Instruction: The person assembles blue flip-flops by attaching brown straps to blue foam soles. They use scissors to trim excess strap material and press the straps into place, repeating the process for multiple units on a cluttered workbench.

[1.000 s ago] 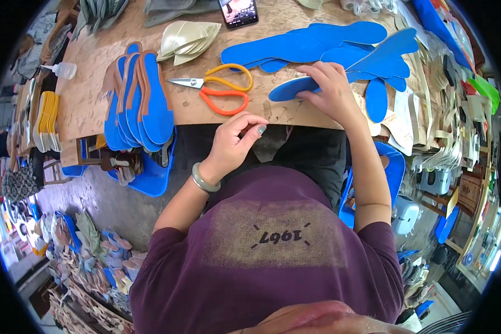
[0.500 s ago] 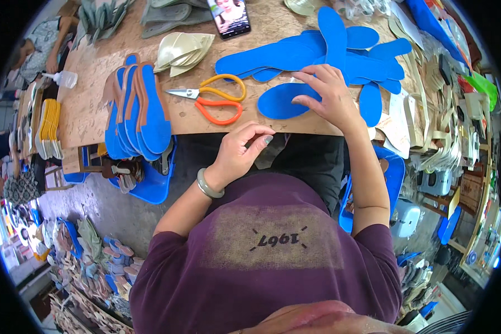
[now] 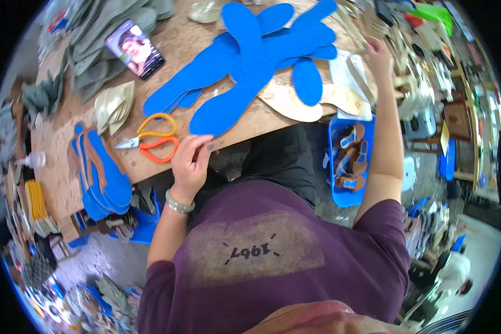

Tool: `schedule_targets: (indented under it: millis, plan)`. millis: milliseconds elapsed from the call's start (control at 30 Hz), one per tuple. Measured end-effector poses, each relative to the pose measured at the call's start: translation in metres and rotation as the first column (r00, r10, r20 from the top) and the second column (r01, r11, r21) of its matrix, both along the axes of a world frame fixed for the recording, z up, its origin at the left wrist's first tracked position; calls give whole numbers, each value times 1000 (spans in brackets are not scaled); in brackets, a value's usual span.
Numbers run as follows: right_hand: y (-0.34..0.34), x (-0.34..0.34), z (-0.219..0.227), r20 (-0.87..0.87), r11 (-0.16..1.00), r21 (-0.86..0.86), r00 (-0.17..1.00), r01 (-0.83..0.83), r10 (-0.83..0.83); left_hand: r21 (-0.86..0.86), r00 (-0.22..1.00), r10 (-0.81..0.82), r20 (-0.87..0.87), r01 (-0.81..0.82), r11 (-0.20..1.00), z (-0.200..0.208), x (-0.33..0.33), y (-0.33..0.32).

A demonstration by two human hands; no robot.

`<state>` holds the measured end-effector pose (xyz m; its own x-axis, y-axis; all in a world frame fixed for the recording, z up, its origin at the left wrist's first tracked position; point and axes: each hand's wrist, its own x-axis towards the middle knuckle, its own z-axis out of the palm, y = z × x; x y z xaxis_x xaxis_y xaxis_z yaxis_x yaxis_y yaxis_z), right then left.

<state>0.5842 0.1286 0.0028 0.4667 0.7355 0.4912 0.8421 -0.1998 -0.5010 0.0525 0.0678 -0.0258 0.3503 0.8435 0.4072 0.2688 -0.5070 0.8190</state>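
Note:
My left hand (image 3: pixel 189 164), with a bangle at its wrist, is at the table's front edge. Its fingers are curled in, and the fingertips are right by the rounded end of a blue insole (image 3: pixel 222 108); nothing shows between them. Farther right, my right hand (image 3: pixel 379 58) reaches out to some cream strips (image 3: pixel 353 28). Those fingers are bent together, and what they hold, if anything, is hidden. More blue insoles (image 3: pixel 295 42) lie crossed in a loose pile. Scissors (image 3: pixel 150 139) with yellow and orange handles lie left of my left hand, blades partly apart.
Blue insoles with brown edging (image 3: pixel 114 178) overhang the table (image 3: pixel 239 122) at left. A phone (image 3: pixel 134 50), cream curved pieces (image 3: pixel 114 106) and grey pieces (image 3: pixel 97 61) lie behind. Cream sole-shaped pieces (image 3: pixel 292 106) sit at right, above a blue basket (image 3: pixel 348 195) of sandals.
The view has swung to the right. My right hand has left the blue insole and stretched out to the far right. My left hand stays curled, now beside the insole's end.

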Motion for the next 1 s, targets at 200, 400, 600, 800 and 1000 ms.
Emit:
schedule_targets:
  millis: [200, 400, 600, 800, 1000]
  plan:
    - [38, 62, -30, 257, 920, -384, 966, 84, 19, -171, 996, 26, 84, -11, 985, 2, -1, 4]
    - [76, 195, -21, 360, 973, -147, 926, 178, -115, -232, 994, -57, 90, 77, 970, 0, -9, 5]
    - [38, 81, 128, -118, 885, 466, 992, 26, 33, -420, 940, -92, 327, 232, 878, 8, -8, -8]
    - [-135, -180, 152, -168, 715, 255, 699, -650, 695, -402, 583, -397, 709, 796, 452, 60, 60, -15]
    - [-150, -298, 38, -384, 478, -143, 493, -867, 780, -561, 636, -201, 745, 761, 327, 78, 83, -8]
